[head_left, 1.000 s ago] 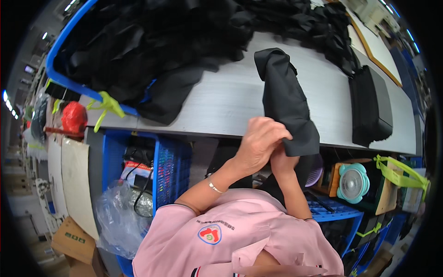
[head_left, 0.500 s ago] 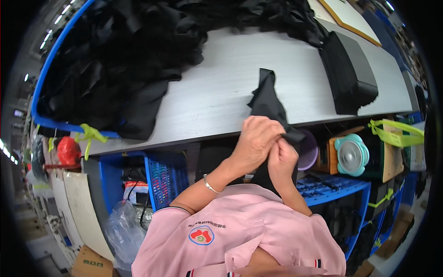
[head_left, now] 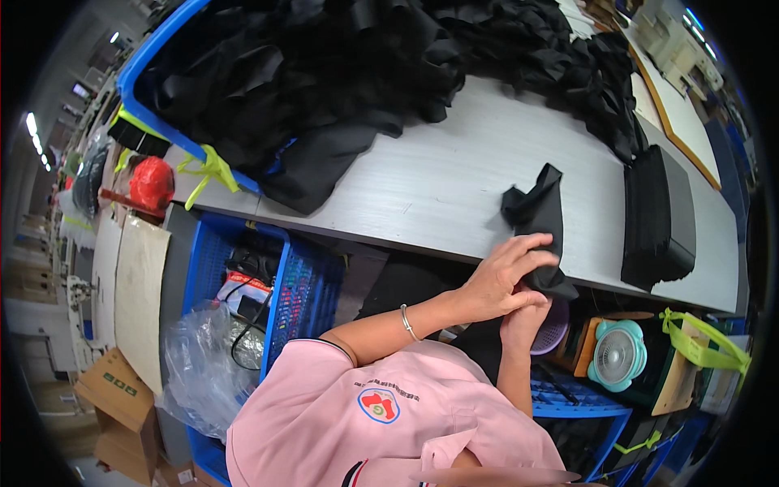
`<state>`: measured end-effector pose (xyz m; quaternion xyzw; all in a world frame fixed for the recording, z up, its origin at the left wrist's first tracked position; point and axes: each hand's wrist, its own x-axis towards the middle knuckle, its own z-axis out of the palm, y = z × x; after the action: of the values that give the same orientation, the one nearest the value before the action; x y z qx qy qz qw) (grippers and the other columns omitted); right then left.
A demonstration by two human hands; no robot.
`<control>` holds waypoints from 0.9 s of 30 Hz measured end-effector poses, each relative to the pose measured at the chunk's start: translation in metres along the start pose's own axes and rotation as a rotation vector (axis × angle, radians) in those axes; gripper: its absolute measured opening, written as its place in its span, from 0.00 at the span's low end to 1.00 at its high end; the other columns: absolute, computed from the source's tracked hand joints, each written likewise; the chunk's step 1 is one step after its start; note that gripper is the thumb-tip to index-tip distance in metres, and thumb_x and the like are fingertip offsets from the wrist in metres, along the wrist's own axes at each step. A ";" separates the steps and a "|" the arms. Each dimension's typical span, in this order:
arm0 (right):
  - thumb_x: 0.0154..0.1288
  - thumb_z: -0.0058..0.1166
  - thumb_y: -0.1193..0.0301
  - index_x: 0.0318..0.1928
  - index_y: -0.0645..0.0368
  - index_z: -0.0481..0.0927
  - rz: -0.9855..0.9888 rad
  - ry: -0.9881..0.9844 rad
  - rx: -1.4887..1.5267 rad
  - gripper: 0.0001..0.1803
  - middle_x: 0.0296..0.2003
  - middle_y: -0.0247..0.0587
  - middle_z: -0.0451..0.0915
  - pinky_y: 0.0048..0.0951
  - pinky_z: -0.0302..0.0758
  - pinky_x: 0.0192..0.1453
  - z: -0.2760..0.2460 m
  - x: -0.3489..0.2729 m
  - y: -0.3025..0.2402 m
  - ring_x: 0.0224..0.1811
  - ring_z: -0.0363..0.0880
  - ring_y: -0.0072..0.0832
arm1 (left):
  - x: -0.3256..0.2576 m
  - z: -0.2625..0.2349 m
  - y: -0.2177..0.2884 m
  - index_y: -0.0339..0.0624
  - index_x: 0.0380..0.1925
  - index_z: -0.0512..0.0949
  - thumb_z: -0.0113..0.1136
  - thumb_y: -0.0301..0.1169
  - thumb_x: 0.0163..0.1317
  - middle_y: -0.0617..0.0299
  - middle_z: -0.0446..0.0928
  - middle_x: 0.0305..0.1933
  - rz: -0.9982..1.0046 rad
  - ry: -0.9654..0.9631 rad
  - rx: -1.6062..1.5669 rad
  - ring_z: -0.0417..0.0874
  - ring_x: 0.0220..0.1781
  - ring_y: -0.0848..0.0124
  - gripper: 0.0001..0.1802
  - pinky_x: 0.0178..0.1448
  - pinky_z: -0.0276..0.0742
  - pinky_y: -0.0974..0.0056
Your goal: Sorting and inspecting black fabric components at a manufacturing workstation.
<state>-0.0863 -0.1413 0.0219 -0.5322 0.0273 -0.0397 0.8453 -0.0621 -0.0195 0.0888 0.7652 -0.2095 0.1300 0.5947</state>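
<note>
At the table's near edge a strip of black fabric (head_left: pixel 542 215) lies folded and partly raised, its far end on the tabletop. My left hand (head_left: pixel 507 274) is over the near part of the strip, fingers stretched and spread, its thumb against my right hand. Below it, my right hand (head_left: pixel 521 321) is closed, fingertips pressed together at the fabric's near end. The left hand hides part of that grip. To the right of the strip stands a neat stack of black fabric pieces (head_left: pixel 659 217).
A blue-rimmed bin (head_left: pixel 154 126) heaped with loose black fabric (head_left: pixel 300 73) takes up the far left. Below the table's edge are a blue basket (head_left: pixel 276 308), a purple bin (head_left: pixel 552 329) and a teal fan (head_left: pixel 617 355). A yellow-green strap (head_left: pixel 706 345) hangs at right.
The view has shifted, so the table now appears lower and further right. My left hand's fingers have opened out from a closed grip on the fabric. My right hand stays closed beside it.
</note>
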 end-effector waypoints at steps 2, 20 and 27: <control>0.75 0.48 0.75 0.61 0.63 0.71 0.080 -0.041 -0.018 0.17 0.55 0.37 0.76 0.25 0.77 0.55 -0.004 0.005 0.000 0.53 0.78 0.23 | 0.000 -0.005 0.001 0.46 0.52 0.78 0.64 0.25 0.59 0.55 0.71 0.67 -0.056 0.043 -0.080 0.69 0.70 0.53 0.20 0.69 0.69 0.56; 0.74 0.48 0.71 0.64 0.60 0.71 0.394 -0.535 -0.653 0.20 0.59 0.48 0.74 0.32 0.70 0.66 -0.013 0.048 0.028 0.63 0.73 0.36 | -0.010 -0.014 -0.002 0.45 0.46 0.85 0.64 0.27 0.55 0.65 0.84 0.49 0.240 -0.054 0.331 0.81 0.54 0.63 0.17 0.57 0.67 0.57; 0.68 0.43 0.80 0.75 0.58 0.53 0.236 0.022 -0.019 0.35 0.67 0.45 0.66 0.26 0.76 0.54 0.050 0.100 0.008 0.56 0.76 0.29 | -0.054 0.022 0.013 0.40 0.47 0.84 0.73 0.31 0.53 0.60 0.81 0.57 0.051 -0.315 -0.162 0.79 0.56 0.57 0.20 0.61 0.73 0.56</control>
<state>0.0181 -0.1030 0.0362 -0.5329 0.0996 0.0547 0.8385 -0.1168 -0.0346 0.0705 0.7202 -0.3291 0.0062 0.6106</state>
